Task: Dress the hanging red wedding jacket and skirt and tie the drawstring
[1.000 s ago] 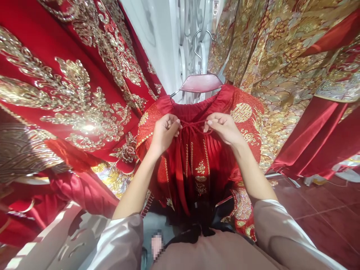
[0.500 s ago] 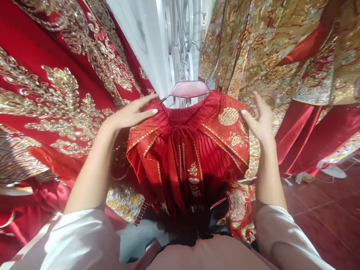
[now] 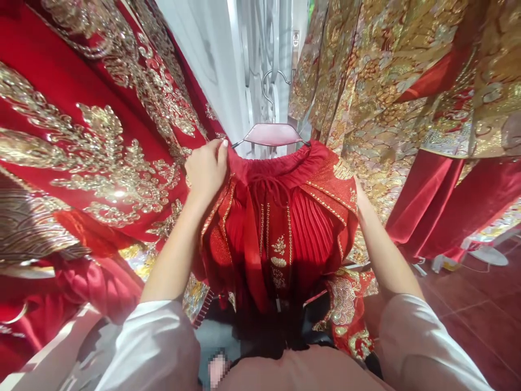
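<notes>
A red pleated skirt with gold embroidery hangs from a pink hanger right in front of me. My left hand is closed on the left end of its gathered waistband. My right hand reaches behind the skirt's right side; only its wrist edge shows and the fingers are hidden by the cloth. A red tie cord hangs knotted at the middle of the waistband.
Red garments with heavy gold embroidery hang close on the left. Gold brocade robes hang on the right. A white ornate metal frame stands behind the hanger. Dark red floor tiles show at lower right.
Both hands left the tie cord, opened wide, then moved out to the skirt's sides. My left hand has closed on the waistband and my right has gone behind the cloth.
</notes>
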`<state>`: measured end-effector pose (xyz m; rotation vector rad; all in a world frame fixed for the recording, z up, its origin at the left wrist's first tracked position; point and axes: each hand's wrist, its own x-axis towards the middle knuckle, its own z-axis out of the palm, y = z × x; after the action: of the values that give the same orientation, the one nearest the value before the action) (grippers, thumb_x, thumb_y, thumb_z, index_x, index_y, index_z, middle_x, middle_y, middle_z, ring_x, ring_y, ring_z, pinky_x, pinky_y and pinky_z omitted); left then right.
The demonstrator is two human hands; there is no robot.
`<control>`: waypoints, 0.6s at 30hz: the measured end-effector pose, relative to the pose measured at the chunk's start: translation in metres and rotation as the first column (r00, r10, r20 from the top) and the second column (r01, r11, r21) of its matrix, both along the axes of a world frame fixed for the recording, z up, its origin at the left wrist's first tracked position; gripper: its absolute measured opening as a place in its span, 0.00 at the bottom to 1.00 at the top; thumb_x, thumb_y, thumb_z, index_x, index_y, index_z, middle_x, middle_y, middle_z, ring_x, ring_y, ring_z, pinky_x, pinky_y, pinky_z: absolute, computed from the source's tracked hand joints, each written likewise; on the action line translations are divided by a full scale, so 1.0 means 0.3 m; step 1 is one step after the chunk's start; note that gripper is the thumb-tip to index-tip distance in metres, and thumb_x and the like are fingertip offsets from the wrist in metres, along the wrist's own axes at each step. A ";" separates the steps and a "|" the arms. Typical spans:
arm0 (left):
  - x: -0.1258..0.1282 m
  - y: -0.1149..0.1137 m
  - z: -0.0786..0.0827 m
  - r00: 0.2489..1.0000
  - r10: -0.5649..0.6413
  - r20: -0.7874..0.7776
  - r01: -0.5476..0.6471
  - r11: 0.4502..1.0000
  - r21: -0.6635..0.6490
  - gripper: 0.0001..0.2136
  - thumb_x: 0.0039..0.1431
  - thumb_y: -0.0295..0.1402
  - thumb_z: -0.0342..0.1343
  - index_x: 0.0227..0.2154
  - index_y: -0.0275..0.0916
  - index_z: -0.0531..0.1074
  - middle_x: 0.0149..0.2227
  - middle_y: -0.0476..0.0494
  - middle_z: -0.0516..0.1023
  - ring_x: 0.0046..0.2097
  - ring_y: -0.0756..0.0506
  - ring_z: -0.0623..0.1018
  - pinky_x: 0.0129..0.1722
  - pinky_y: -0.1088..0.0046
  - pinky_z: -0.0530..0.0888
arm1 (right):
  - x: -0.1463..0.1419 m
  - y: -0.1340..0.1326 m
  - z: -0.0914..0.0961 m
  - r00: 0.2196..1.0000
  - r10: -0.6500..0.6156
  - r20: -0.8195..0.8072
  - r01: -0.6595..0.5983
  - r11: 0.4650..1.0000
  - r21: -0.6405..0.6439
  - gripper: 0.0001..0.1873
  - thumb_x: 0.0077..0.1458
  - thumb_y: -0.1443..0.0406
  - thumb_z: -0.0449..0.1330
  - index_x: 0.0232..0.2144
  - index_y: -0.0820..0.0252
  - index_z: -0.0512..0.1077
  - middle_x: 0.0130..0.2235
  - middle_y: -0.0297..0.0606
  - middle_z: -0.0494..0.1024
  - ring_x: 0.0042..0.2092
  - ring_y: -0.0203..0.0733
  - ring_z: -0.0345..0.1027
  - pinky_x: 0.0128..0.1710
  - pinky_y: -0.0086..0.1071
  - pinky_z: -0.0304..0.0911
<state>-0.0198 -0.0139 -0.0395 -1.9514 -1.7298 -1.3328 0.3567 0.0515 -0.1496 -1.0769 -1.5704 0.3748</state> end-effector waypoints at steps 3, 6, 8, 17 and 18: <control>-0.081 0.009 0.067 0.948 -0.310 -0.073 0.285 0.927 -0.243 0.18 0.59 0.44 0.48 0.38 0.35 0.75 0.32 0.42 0.76 0.37 0.44 0.73 0.40 0.68 0.69 | 0.011 -0.029 0.093 1.000 0.021 0.021 -0.021 1.000 0.015 0.28 0.48 0.40 0.54 0.28 0.59 0.74 0.25 0.37 0.75 0.30 0.41 0.69 0.34 0.36 0.67; -0.141 0.055 0.097 0.838 -0.545 0.020 0.502 0.757 -0.417 0.17 0.56 0.45 0.52 0.31 0.35 0.74 0.27 0.45 0.73 0.30 0.48 0.71 0.33 0.71 0.69 | -0.030 -0.070 0.241 0.978 0.075 0.195 -0.100 0.988 0.118 0.27 0.52 0.43 0.53 0.31 0.59 0.74 0.30 0.37 0.76 0.36 0.40 0.70 0.42 0.36 0.65; -0.148 0.086 0.086 0.821 -0.570 0.034 0.530 0.738 -0.418 0.16 0.56 0.45 0.53 0.22 0.36 0.70 0.21 0.49 0.66 0.25 0.50 0.66 0.28 0.73 0.66 | -0.078 -0.086 0.317 0.916 0.118 0.383 -0.179 0.975 0.128 0.26 0.53 0.43 0.53 0.28 0.59 0.73 0.28 0.36 0.75 0.35 0.40 0.68 0.41 0.35 0.64; -0.036 0.077 0.024 0.990 -0.138 -0.016 0.139 0.981 0.136 0.21 0.62 0.42 0.47 0.16 0.40 0.53 0.17 0.51 0.52 0.24 0.50 0.60 0.31 0.71 0.61 | -0.166 0.000 0.304 0.981 0.087 0.174 -0.127 0.964 0.233 0.32 0.51 0.38 0.49 0.16 0.58 0.59 0.18 0.30 0.58 0.23 0.31 0.53 0.25 0.28 0.55; -0.032 0.072 0.021 0.996 -0.086 -0.012 0.087 0.984 0.159 0.21 0.63 0.43 0.46 0.16 0.40 0.55 0.17 0.51 0.53 0.24 0.49 0.60 0.31 0.71 0.61 | -0.168 0.002 0.299 0.983 0.105 0.151 -0.137 0.965 0.223 0.32 0.51 0.38 0.49 0.17 0.58 0.60 0.19 0.30 0.59 0.23 0.31 0.53 0.25 0.28 0.55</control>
<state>-0.0293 0.0078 -0.0331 -1.9583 -1.5012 -1.4452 0.3064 0.0521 -0.0600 -0.8425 -1.7608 0.1945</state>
